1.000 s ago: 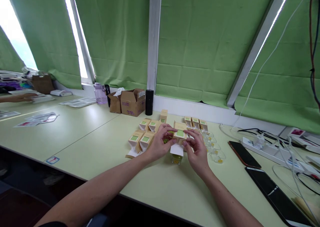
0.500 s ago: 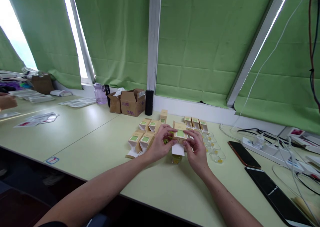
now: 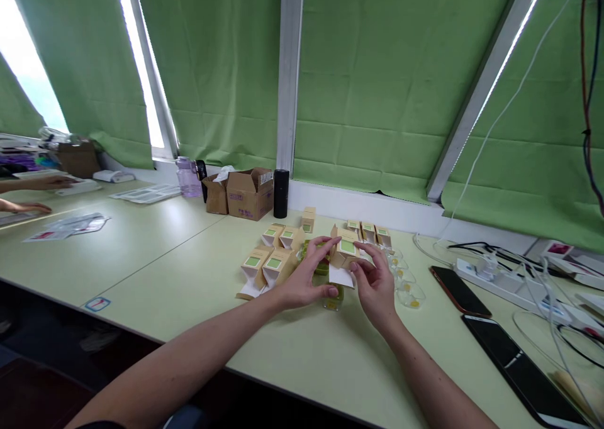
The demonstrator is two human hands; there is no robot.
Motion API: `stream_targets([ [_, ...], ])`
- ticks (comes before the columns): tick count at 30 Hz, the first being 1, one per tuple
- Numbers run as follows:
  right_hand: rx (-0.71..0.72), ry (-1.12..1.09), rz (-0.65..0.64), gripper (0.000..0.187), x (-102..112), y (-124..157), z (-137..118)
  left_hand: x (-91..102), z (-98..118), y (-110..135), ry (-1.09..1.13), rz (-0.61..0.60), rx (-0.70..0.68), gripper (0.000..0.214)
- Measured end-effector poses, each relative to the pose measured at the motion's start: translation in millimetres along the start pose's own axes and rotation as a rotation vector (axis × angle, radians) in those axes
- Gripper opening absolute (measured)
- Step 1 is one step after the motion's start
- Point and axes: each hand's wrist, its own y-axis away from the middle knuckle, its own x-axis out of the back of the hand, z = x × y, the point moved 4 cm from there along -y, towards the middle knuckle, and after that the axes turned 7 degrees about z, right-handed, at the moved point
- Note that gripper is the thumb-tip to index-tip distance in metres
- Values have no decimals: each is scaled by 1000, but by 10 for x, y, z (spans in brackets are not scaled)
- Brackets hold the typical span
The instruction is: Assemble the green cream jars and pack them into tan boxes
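Observation:
My right hand (image 3: 376, 286) grips a small tan carton with a green label (image 3: 346, 253), lifted a little off the table with its white bottom flap hanging open. My left hand (image 3: 306, 278) is just left of the carton, fingers spread and reaching toward it, over a small yellow-green bottle (image 3: 333, 298) standing on the table. Another green bottle (image 3: 321, 265) shows behind the left fingers. Several more tan cartons (image 3: 264, 267) lie to the left, and others (image 3: 372, 233) stand behind.
Clear plastic caps with yellow centres (image 3: 408, 294) lie right of my hands. Two phones (image 3: 458, 290) and a power strip with cables (image 3: 509, 284) are further right. Brown cardboard boxes (image 3: 250, 193), a black cylinder (image 3: 281, 193) and a purple bottle (image 3: 189, 177) stand behind. Another person's hands (image 3: 28, 195) are far left.
The carton has risen and tilted in my right hand. My left hand has let go of it and opened. The other person's hands at far left have moved.

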Motion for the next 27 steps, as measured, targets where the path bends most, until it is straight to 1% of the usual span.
stream_targets([
  [3, 4, 5, -3, 35, -4, 2, 3, -11, -26, 2, -24, -2, 6, 106],
  [8, 4, 6, -13, 35, -24, 21, 5, -4, -9, 3, 1, 58, -9, 82],
  [10, 2, 3, -21, 35, -33, 29, -2, 1, -5, 3, 19, 74, -2, 76],
  [27, 15, -37, -112, 35, -48, 87, -55, 25, -47, -6, 183, 170, 124, 58],
])
